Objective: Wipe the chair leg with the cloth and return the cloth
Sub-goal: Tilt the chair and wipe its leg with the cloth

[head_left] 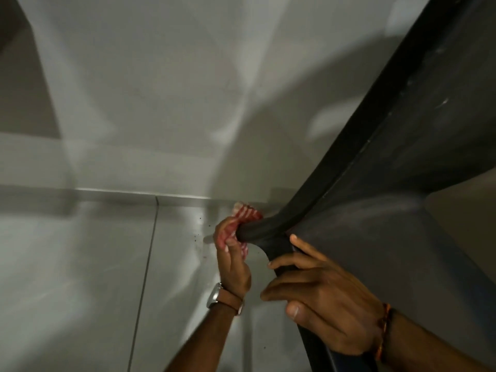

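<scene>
A black chair fills the right side, and its dark rounded leg (257,230) runs down to the tiled floor near the wall. A red-and-white striped cloth (243,218) is wrapped around the foot of that leg. My left hand (233,264), with a brown-strapped watch on the wrist, is closed on the cloth and presses it against the leg. My right hand (319,291) grips the chair's black edge (279,251) just beside the leg, with the fingers curled over it. Part of the cloth is hidden behind the leg and my fingers.
Pale grey floor tiles (80,277) with a dark grout line (146,277) cover the lower left. A white wall (147,89) meets the floor at a skirting strip (120,193) just behind the cloth. Small dark specks (194,238) lie on the floor beside the leg.
</scene>
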Tool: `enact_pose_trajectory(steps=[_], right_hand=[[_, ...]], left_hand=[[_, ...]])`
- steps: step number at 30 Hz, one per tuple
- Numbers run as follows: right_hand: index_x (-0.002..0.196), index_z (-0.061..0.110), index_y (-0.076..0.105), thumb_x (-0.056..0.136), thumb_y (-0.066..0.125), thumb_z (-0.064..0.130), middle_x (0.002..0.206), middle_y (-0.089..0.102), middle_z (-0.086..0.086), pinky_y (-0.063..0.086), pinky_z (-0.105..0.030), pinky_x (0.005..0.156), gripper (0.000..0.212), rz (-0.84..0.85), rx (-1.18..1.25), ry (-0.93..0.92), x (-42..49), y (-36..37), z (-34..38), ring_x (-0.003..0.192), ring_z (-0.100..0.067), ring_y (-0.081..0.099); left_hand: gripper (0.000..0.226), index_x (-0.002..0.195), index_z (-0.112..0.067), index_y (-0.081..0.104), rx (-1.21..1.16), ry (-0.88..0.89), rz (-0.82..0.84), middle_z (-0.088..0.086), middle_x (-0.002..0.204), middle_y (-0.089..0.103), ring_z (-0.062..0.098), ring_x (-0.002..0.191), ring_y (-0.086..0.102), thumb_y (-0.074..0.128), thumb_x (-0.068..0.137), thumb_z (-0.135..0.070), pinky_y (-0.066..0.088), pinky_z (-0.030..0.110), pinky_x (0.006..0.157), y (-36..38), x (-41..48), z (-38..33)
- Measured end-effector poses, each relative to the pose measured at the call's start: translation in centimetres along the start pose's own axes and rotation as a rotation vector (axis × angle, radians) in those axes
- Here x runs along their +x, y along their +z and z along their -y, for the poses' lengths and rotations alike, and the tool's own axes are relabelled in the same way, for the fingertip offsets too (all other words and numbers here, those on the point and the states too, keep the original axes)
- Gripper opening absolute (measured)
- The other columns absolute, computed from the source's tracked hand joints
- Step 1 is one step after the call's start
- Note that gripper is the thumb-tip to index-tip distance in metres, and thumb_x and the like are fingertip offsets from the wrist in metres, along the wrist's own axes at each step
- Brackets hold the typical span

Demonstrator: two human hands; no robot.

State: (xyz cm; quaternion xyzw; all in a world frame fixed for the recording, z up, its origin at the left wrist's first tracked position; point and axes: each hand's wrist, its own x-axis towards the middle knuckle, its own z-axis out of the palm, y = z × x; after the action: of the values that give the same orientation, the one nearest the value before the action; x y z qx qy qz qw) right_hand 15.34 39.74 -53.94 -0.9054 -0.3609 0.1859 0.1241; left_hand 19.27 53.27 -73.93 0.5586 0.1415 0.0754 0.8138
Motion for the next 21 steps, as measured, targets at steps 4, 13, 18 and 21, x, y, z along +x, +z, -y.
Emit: enact_pose_trajectory(steps=[4, 13, 18, 21], right_hand=[[0.128, 0.029, 0.074, 0.106, 0.036, 0.041, 0.118, 0.074, 0.017, 0.008, -0.041, 0.132, 0.045, -0.007, 0.014, -0.004, 0.0, 0.1, -0.3, 0.141, -0.006, 0.048], [0.130, 0.031, 0.072, 0.108, 0.042, 0.039, 0.122, 0.073, 0.017, 0.008, -0.042, 0.132, 0.038, 0.016, 0.045, 0.010, 0.1, 0.0, -0.5, 0.144, -0.002, 0.043], [0.132, 0.027, 0.071, 0.108, 0.040, 0.038, 0.124, 0.074, 0.013, 0.008, -0.044, 0.132, 0.040, 0.007, 0.008, 0.001, 0.0, 0.0, -0.1, 0.144, -0.008, 0.045], [0.131, 0.029, 0.071, 0.108, 0.035, 0.042, 0.121, 0.075, 0.011, 0.002, -0.039, 0.132, 0.045, 0.016, 0.015, 0.022, -0.1, -0.1, 0.2, 0.144, -0.006, 0.043]], left_hand=[[0.042, 0.115, -0.032, 0.069, 0.082, -0.124, 0.017, 0.012, 0.124, 0.072, 0.026, 0.102, 0.067, 0.041, 0.098, -0.058, 0.055, 0.035, 0.082, -4.5, 4.6, 5.9], [0.038, 0.114, -0.006, 0.072, 0.225, -0.420, 0.109, 0.018, 0.126, 0.073, 0.041, 0.132, 0.063, 0.035, 0.111, -0.009, 0.042, 0.057, 0.122, -6.5, 8.9, 8.9], [0.058, 0.143, -0.008, 0.058, -0.101, -0.129, 0.088, 0.007, 0.139, 0.071, 0.028, 0.136, 0.064, 0.038, 0.106, -0.048, 0.053, 0.037, 0.115, -2.2, 1.7, 0.7], [0.058, 0.140, -0.024, 0.060, -0.088, -0.001, 0.096, -0.003, 0.141, 0.071, 0.014, 0.135, 0.065, 0.039, 0.105, -0.064, 0.052, 0.019, 0.108, 0.1, -1.4, -2.0]])
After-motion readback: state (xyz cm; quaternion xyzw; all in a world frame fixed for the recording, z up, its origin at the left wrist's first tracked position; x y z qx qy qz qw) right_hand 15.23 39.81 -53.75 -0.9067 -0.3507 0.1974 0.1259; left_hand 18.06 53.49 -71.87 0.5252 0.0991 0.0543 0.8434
